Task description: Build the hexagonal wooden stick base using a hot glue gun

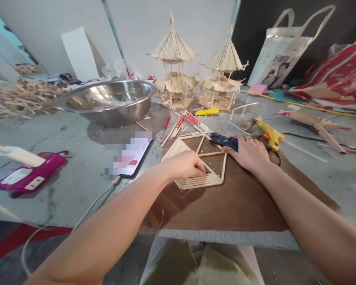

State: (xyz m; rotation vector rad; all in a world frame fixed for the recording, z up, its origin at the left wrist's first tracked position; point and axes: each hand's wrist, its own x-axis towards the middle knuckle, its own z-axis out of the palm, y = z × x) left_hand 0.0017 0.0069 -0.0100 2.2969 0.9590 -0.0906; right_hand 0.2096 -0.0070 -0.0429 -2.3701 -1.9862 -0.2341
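Note:
A flat frame of thin wooden sticks (195,158) lies on a brown board (225,206) in front of me. My left hand (185,165) rests on the frame with its fingers curled and pinched against the sticks near the frame's middle. My right hand (249,153) lies at the frame's right corner, closed on blue-handled cutters (224,140) that point left over the frame. A yellow glue gun (269,134) lies just behind the right hand.
Two stick pagoda models (173,63) (222,75) stand at the back. A steel bowl (106,101) is back left, a phone (130,154) left of the board, a magenta device (29,176) further left. Loose sticks (185,120), bags (284,51) and cables surround.

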